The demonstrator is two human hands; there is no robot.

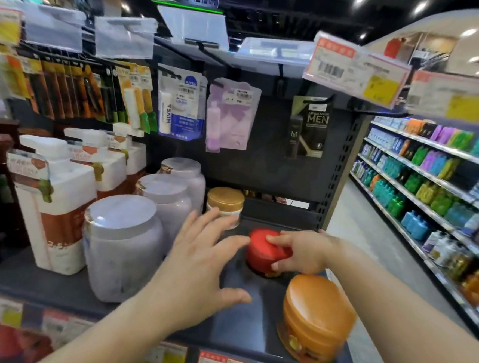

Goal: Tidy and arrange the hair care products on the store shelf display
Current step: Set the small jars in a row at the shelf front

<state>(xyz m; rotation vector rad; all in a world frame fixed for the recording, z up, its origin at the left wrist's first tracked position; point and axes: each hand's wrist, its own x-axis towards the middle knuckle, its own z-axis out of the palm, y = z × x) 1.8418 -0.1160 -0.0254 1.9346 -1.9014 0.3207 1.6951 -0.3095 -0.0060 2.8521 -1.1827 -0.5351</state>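
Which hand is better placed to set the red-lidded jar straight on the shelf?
The right hand: its fingers already grip the tilted red-lidded jar. The left hand hovers open beside it and holds nothing.

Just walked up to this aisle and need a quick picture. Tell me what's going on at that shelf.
A person is tidying jars on a dark store shelf. Their right hand grips a red-lidded jar in the middle of the shelf, while the left hand hovers open beside it, touching nothing. An orange jar stands at the front right edge, a gold-lidded jar sits behind, and three large pale tubs line the left.
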